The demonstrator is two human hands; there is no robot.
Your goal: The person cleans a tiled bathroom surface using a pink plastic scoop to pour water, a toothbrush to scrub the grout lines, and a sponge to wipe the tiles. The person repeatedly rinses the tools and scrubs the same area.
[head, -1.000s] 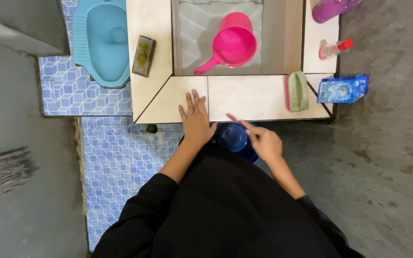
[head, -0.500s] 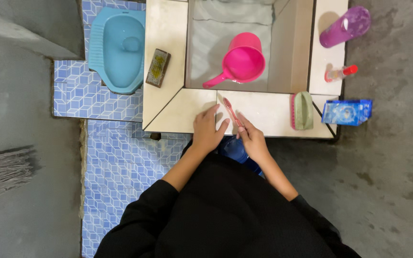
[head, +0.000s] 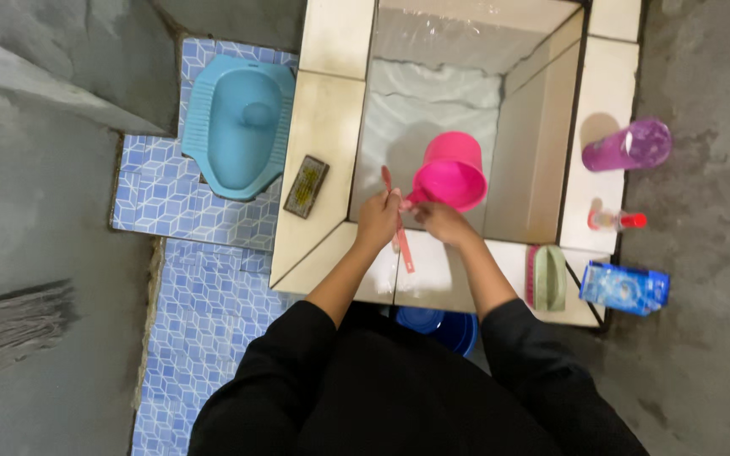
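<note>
The left hand [head: 378, 221] was closed around a pink toothbrush [head: 399, 226], held over the near edge of the water basin [head: 534, 160], its bristle end out over the water. The right hand [head: 439, 221] gripped the handle of the pink scoop [head: 452, 176], which sat on the water just beyond the toothbrush. To do this well, it seemed best to keep the toothbrush steady above the water and lift the scoop level, so nothing spilled on the tiled ledge [head: 458, 283]. A green brush [head: 548, 277] lay well apart on the ledge.

Bathroom, squat toilet [head: 240, 127], tiled water basin [head: 327, 127]
</note>
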